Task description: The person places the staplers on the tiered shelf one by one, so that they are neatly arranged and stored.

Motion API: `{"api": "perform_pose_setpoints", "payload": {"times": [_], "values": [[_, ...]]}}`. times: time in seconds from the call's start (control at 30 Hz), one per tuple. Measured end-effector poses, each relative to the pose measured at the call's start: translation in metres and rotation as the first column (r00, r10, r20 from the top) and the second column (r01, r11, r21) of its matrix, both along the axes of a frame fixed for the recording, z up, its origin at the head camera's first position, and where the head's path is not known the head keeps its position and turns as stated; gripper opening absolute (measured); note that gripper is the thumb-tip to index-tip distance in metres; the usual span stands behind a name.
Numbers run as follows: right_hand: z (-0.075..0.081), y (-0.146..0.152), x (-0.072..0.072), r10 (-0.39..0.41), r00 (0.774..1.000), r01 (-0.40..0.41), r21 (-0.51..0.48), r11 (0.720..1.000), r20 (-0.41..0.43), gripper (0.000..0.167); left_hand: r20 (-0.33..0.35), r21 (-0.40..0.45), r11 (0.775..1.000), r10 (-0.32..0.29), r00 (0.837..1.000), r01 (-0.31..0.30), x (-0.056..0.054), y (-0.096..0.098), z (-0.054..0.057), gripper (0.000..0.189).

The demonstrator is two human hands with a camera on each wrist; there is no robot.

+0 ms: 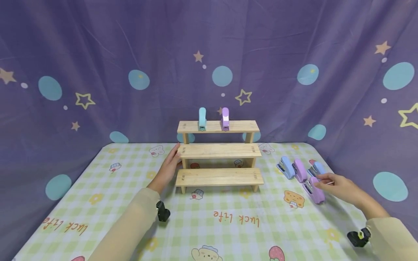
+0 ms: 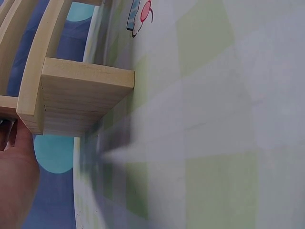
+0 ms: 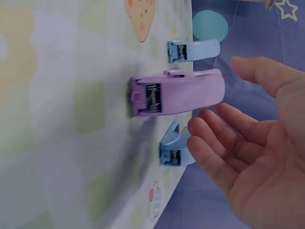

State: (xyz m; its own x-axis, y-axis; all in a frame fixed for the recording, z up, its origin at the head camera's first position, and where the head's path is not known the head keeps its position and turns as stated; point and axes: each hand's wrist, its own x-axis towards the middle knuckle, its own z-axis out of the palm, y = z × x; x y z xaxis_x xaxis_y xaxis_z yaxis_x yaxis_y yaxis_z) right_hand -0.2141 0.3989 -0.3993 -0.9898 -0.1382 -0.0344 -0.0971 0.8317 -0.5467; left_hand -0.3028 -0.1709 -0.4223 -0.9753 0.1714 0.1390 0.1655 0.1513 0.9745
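Observation:
A three-tier wooden shelf (image 1: pixel 219 176) stands mid-table. My left hand (image 1: pixel 168 168) holds its left side at the middle tier; in the left wrist view, the fingertips (image 2: pixel 24 136) meet the wood and are partly hidden. At the right, my right hand (image 1: pixel 339 186) is beside the nearest purple stapler (image 1: pixel 315 192). In the right wrist view, thumb and fingers are spread on either side of that purple stapler's (image 3: pixel 190 93) rounded end, with a gap showing. Behind it are another purple stapler (image 1: pixel 299 170), a blue stapler (image 1: pixel 287 167) and a second blue stapler (image 1: pixel 318 168), partly covered by the hand.
On the top tier stand a teal stapler (image 1: pixel 202 119) and a purple stapler (image 1: pixel 225 119), side by side. A green-checked cloth (image 1: pixel 235 235) covers the table. Behind the table's far edge hangs a purple curtain (image 1: pixel 176 43) with stars and dots.

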Motion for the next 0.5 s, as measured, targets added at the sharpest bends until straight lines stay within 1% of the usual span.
{"api": "perform_pose_setpoints", "payload": {"times": [0.17, 0.3, 0.4, 0.5], "values": [[-0.011, 0.006, 0.003, 0.019, 0.999, -0.017, -0.029, 0.999, 0.043, 0.059, 0.0, -0.007, 1.0, 0.001, 1.0, -0.001, 0.001, 0.0, 0.001, 0.056], [-0.019, 0.01, 0.004, 0.041, 0.996, -0.035, -0.068, 0.997, 0.085, 0.052, -0.003, 0.001, 1.0, 0.002, 1.0, -0.002, 0.001, 0.001, 0.001, 0.056], [-0.025, 0.012, 0.005, 0.059, 0.991, -0.043, -0.127, 0.991, 0.122, 0.044, -0.001, 0.018, 1.0, 0.001, 1.0, -0.001, 0.0, 0.001, 0.001, 0.056], [-0.029, 0.013, 0.006, 0.054, 0.987, -0.026, -0.181, 0.983, 0.153, 0.039, -0.001, 0.016, 1.0, -0.005, 1.0, 0.005, 0.001, 0.001, 0.001, 0.057]]}}
